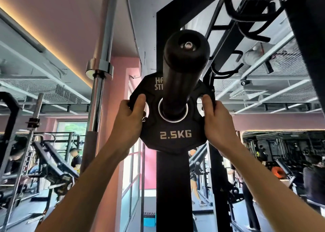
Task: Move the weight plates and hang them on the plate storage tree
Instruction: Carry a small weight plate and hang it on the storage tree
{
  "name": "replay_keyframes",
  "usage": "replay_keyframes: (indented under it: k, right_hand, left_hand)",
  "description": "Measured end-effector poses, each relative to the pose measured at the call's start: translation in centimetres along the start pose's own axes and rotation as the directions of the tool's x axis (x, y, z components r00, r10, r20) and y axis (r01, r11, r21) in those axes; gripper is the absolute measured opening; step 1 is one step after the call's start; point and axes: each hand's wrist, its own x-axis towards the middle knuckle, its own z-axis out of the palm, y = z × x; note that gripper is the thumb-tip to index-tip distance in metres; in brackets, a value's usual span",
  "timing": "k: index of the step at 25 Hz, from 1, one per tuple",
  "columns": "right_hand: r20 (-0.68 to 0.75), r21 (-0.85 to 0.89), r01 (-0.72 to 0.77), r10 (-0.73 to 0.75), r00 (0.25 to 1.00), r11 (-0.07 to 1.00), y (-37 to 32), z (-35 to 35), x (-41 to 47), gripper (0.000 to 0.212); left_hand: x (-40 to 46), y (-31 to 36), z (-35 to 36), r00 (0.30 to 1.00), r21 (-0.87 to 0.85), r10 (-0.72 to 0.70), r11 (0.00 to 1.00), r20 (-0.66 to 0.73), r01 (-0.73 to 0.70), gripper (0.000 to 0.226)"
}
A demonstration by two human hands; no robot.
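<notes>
Bright, wide-angle warp, soft edges

plate [173, 135] on peg [177, 69], barbell [98, 83] left

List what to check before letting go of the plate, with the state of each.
1. Peg through the plate hole: ok.
2. Plate pushed back against the post: cannot tell.
3. Left hand gripping the plate's edge: ok.
4. Right hand gripping the opposite edge: ok.
5. Fingers clear behind the plate: cannot tell, hidden.
6. Peg's end cap in place: ok.
</notes>
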Motion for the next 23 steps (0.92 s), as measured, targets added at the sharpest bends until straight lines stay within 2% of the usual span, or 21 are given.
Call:
replay_keyframes:
  k: [9,12,15,17,19,23]
  right_hand:
    - [0.019,0.013,0.006,-0.007,1.0,1.0,1.2,0.6,0.2,0.047]
    - [0.104,-0.023,0.004,-0.002,0.995,1.0,0.5,0.0,-0.2,0.044]
    - [0.193,-0.093,0.05,-0.031,0.981,0.994,-0.4,-1.4,-1.6,0.046]
    - [0.187,-0.096,0.109,-0.09,0.978,0.989,-0.9,-2.6,-3.4,0.046]
    - [0.172,-0.09,0.096,-0.08,0.982,0.991,-2.1,-4.4,-6.3,0.045]
    - [0.197,0.037,0.002,-0.01,0.98,0.999,-4.4,-8.4,-12.9,0.024]
  left_hand:
    - [0.7,-1.4,0.4,1.0,-0.012,-0.018,1.0,0.015,0.018,0.043]
    - [0.1,-0.5,0.2,0.999,0.073,-0.028,0.997,0.028,0.026,0.043]
    - [-1.5,1.1,-0.5,0.998,0.249,-0.022,0.969,0.059,0.007,0.035]
    - [-3.2,1.7,-1.2,0.998,0.297,-0.002,0.955,0.067,-0.018,0.032]
    - [-6.0,2.6,-2.2,0.999,0.306,0.0,0.952,0.044,-0.014,0.033]
    - [-13.4,5.5,-4.5,0.998,0.197,-0.015,0.98,0.059,0.003,0.006]
